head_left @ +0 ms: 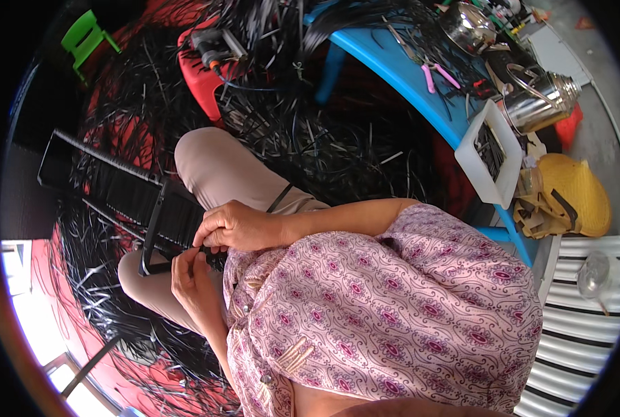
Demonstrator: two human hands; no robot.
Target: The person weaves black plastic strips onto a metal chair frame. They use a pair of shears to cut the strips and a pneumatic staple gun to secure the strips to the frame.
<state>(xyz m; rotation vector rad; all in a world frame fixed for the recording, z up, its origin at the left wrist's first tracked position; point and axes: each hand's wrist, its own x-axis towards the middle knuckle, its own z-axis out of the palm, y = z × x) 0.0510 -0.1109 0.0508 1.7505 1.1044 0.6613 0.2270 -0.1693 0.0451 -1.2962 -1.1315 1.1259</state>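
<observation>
A black frame (156, 226) with black strips wound closely across it lies over my legs, its far end toward the left. At its near end my right hand (244, 226) is closed, thumb and fingers pinched together. Just below, my left hand (190, 278) is closed too, its fingertips almost touching those of the right. Between the fingertips shows a bit of thin black strip (203, 249); most of it is hidden by the fingers.
Loose black strips (365, 149) cover the floor around my legs. A red stool (202, 87) bears a power tool (216, 48). On the right, a blue table (400, 76) holds pink-handled scissors (431, 75), a white bin (494, 153) and a metal flask (543, 101). A yellow hat (577, 194) lies beyond.
</observation>
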